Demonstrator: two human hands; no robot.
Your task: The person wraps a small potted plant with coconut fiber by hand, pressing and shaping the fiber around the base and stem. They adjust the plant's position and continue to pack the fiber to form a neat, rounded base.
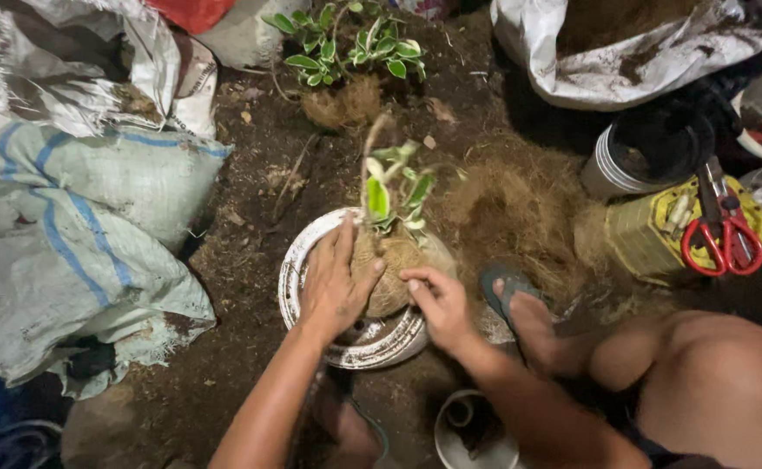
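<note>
Fingers of the left hand (336,282) lie spread and pressed flat against the left side of a fibre-wrapped root ball (391,276); the right hand (440,304) has its fingertips pinched onto the ball's right flank, so both hands grip it between them. At the lower middle of the frame, near the forearms, sits a small white cup (472,434). The ball rests at centre frame over a white bowl (311,252), with a young plant (394,187) of green and cream leaves rising from its top. Step in hand, by my reading: shaping and firming the husk wrap around the roots. Next move likely calls for even pressure from both sides and a steady hold so the stem stays upright and the wrap does not loosen. Right of the bowl, a foot in a sandal (511,300) on dark soil, then a loose heap of coconut fibre (511,204). Further right, red-handled scissors (724,239) lie on a yellow tin (641,239), beside a dark pot (650,148). Left of frame, woven sacks (77,217). Top centre, a second wrapped plant (346,61); upper right, an open sack of fibre (633,43).
</note>
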